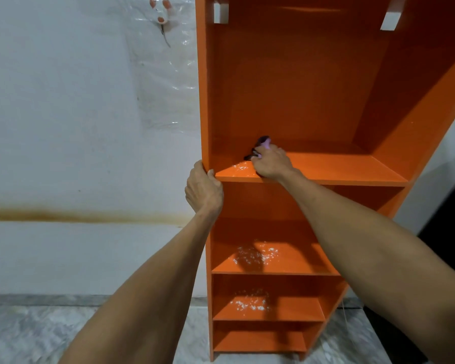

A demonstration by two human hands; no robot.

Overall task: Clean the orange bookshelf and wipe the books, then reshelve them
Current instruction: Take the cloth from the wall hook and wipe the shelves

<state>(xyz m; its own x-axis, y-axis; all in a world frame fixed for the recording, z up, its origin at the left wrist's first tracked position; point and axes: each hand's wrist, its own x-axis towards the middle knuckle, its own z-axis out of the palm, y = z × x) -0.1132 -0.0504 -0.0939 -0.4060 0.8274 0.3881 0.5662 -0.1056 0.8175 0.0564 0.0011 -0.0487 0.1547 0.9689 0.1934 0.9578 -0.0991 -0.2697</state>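
The tall orange bookshelf [294, 82] stands against a white wall, and no books are on its shelves. My left hand [203, 189] grips the front edge of its left side panel at the height of the upper shelf board. My right hand [272, 162] reaches onto that upper shelf board [352, 169] and holds a small purple cloth [263, 143] down on its left rear part. Wet, shiny speckles show on this board by the hand and on the two boards below [255, 254]. No books are in view.
A white wall with a brown stain band [63, 215] lies left of the shelf. A plastic sheet [166, 69] with small orange clips hangs on it. Grey marble floor [37, 334] runs below. A dark opening [447, 232] sits right of the shelf.
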